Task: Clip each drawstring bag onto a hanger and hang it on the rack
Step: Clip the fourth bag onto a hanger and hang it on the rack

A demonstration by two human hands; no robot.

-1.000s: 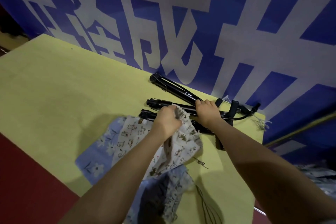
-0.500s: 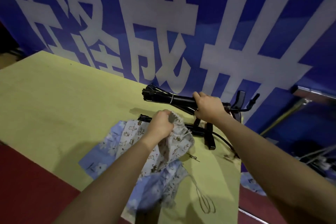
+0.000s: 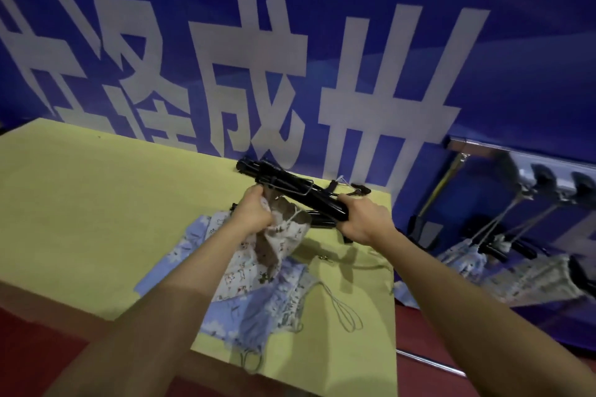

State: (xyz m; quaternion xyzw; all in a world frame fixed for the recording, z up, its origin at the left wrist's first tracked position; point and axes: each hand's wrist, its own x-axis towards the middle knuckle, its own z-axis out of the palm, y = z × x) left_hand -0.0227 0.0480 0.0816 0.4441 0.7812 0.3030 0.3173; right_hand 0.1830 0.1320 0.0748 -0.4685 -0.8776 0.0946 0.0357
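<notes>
Hanger (image 3: 290, 190) first: we hold a black clip hanger above the far part of the yellow table (image 3: 96, 203), tilted so its far end points up and left toward the wall. Our right hand (image 3: 362, 219) grips its near end, fingers curled around the bar. Our left hand (image 3: 254, 209) bunches the gathered top of a white printed drawstring bag (image 3: 283, 235) and holds it up against the hanger's underside, close to a wire clip; whether the clip has caught the cloth we cannot tell. The rest of that bag droops down onto the table.

Under it lie more bags (image 3: 258, 296), light blue with white flowers and one with a small pattern, overlapping in a loose pile that reaches the near table edge. Their thin cords (image 3: 345, 316) loop across the bare yellow surface to the right of the pile. More black hangers (image 3: 322, 221) lie on the table just beyond our hands, partly hidden by the one we hold.

Beyond the table stands a blue banner (image 3: 322, 42) with large white characters. At the right, a metal rack (image 3: 483, 151) carries several hangers with bags (image 3: 477, 258) already clipped and hanging below the rail, blurred. Dark red floor (image 3: 32, 348) shows around the table.
</notes>
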